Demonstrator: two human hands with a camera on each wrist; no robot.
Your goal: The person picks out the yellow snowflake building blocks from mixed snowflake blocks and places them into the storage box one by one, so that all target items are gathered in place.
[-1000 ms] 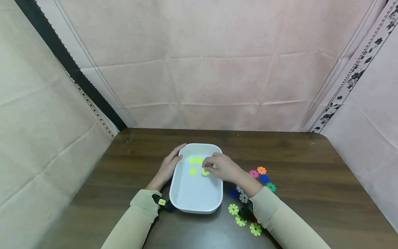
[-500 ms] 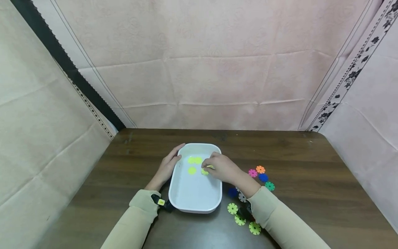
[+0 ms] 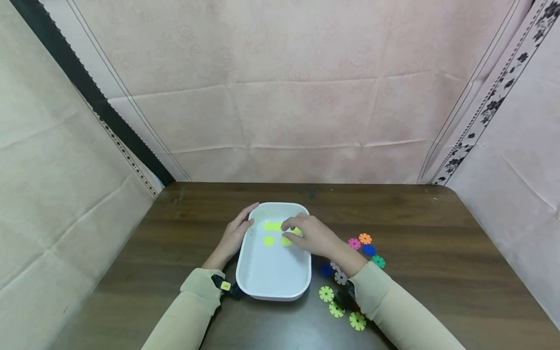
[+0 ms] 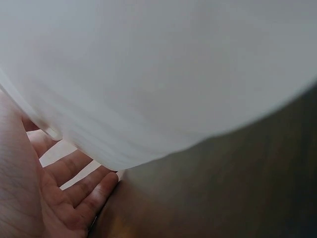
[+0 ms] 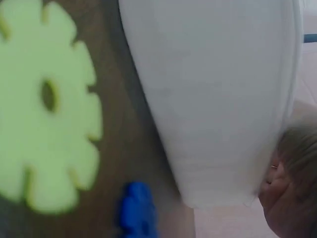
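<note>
A white tray stands on the table in the head view, with several yellow-green snowflake discs lying in its far half. My left hand rests at the tray's left side, thumb at the rim. In the left wrist view its fingers reach fairly straight along the tray's outer wall. Over the tray's right side, my right hand has thumb and forefinger parted, with one disc showing between them and another disc just below the thumb. The right wrist view shows only part of that hand, past the tray wall.
Right of the tray lie loose discs: yellow-green ones at the front, a grey one, blue ones, a pink one, an orange one and a green one. My right forearm passes over several of them.
The right thumb and forefinger, close together around a disc before, have spread apart, and that disc now lies in the tray. The left hand stays at the tray.
</note>
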